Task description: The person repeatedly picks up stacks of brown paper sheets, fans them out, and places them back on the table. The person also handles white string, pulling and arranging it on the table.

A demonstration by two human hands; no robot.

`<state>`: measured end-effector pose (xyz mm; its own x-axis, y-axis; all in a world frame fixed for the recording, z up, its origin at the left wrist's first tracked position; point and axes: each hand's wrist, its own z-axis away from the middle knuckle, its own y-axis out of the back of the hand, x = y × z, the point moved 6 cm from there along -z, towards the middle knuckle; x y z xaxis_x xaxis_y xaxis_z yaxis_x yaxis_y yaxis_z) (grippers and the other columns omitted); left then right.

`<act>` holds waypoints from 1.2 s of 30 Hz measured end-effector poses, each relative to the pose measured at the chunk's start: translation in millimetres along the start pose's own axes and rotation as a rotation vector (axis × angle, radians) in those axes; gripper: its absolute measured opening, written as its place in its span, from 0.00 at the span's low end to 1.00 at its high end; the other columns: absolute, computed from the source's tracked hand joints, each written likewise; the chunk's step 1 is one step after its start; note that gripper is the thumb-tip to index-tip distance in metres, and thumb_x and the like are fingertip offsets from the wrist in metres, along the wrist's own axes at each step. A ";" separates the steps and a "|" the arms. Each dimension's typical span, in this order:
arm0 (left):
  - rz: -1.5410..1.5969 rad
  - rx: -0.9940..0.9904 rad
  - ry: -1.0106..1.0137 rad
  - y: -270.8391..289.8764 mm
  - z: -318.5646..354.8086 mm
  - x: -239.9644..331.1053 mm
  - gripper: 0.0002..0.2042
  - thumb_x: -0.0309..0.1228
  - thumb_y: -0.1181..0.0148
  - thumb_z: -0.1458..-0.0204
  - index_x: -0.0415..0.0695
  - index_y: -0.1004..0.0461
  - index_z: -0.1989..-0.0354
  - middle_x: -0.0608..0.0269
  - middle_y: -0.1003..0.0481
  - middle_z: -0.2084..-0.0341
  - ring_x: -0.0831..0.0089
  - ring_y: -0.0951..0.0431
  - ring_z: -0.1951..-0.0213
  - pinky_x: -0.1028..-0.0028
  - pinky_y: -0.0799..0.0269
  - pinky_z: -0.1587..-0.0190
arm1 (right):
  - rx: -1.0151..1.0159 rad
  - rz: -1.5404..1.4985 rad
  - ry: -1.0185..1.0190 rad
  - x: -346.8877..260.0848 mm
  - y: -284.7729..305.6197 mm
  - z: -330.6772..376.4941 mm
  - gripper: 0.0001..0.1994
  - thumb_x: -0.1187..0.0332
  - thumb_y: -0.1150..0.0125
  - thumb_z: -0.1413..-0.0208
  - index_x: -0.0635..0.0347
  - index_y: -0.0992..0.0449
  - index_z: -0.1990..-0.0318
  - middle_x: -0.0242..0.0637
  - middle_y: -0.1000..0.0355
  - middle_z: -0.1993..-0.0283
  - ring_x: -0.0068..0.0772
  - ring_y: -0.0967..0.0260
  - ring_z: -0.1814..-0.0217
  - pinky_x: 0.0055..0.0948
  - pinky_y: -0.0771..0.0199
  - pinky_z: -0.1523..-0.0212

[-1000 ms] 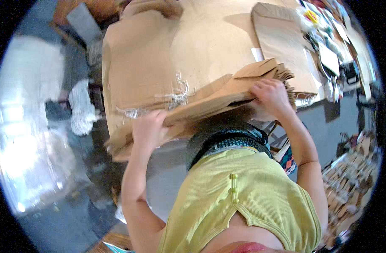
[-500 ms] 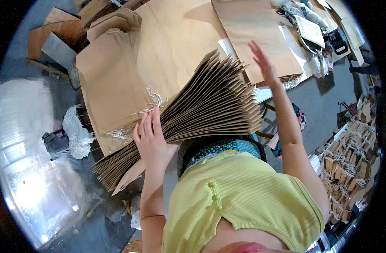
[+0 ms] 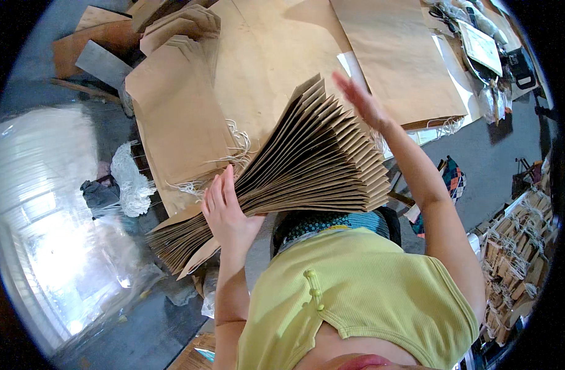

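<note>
A thick stack of brown paper bags (image 3: 319, 157) lies across the near side of the table, by my waist. Its right end is spread into a wide fan of edges, while the middle is squeezed narrow. My left hand (image 3: 229, 213) clasps that narrow middle, fingers over the top and thumb on the near side. Past the fan's upper right edge, my right hand (image 3: 364, 102) is raised with its fingers stretched out, slightly blurred and holding nothing. One loose flap hangs below the stack's left end.
Flat brown paper bags (image 3: 177, 111) with white string handles (image 3: 238, 143) lie on the wooden table (image 3: 257, 61) at the left. Larger brown sheets (image 3: 399, 61) are piled at the right. Bundled corded bags (image 3: 510, 265) stand far right. White cords (image 3: 129, 179) hang at the left.
My right hand has swung left and a little down, closer to the fan. The fan's layers stand further apart. My left hand keeps its hold, and the view has shifted slightly.
</note>
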<state>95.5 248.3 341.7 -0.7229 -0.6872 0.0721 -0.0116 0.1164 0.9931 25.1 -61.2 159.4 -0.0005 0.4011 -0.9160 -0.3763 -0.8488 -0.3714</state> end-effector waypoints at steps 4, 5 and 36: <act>-0.035 -0.007 0.016 -0.3 1.9 -3.3 0.47 0.47 0.26 0.72 0.47 0.39 0.38 0.57 0.33 0.47 0.60 0.35 0.42 0.55 0.46 0.38 | -0.073 0.163 -0.040 -15.9 -36.5 -2.1 0.33 0.43 0.72 0.34 0.54 0.53 0.29 0.35 0.59 0.25 0.33 0.66 0.23 0.37 0.69 0.27; -0.037 -0.007 0.014 -0.4 2.0 -3.7 0.46 0.47 0.26 0.71 0.47 0.39 0.38 0.58 0.33 0.47 0.60 0.35 0.42 0.55 0.46 0.37 | -0.156 0.173 -0.120 -17.7 -51.2 3.6 0.33 0.43 0.71 0.34 0.55 0.52 0.29 0.36 0.58 0.25 0.34 0.65 0.24 0.35 0.67 0.27; 0.064 -0.001 -0.135 -3.9 -13.7 29.4 0.43 0.43 0.26 0.72 0.46 0.37 0.42 0.55 0.36 0.44 0.54 0.32 0.45 0.59 0.34 0.47 | -0.027 0.065 -0.221 1.3 -38.1 66.8 0.32 0.43 0.67 0.35 0.52 0.47 0.31 0.36 0.55 0.26 0.35 0.61 0.24 0.37 0.64 0.27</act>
<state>83.8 217.8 341.2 -0.8085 -0.5756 0.1226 0.0384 0.1564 0.9869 -22.5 -5.3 182.4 -0.2276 0.4086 -0.8839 -0.3437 -0.8830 -0.3197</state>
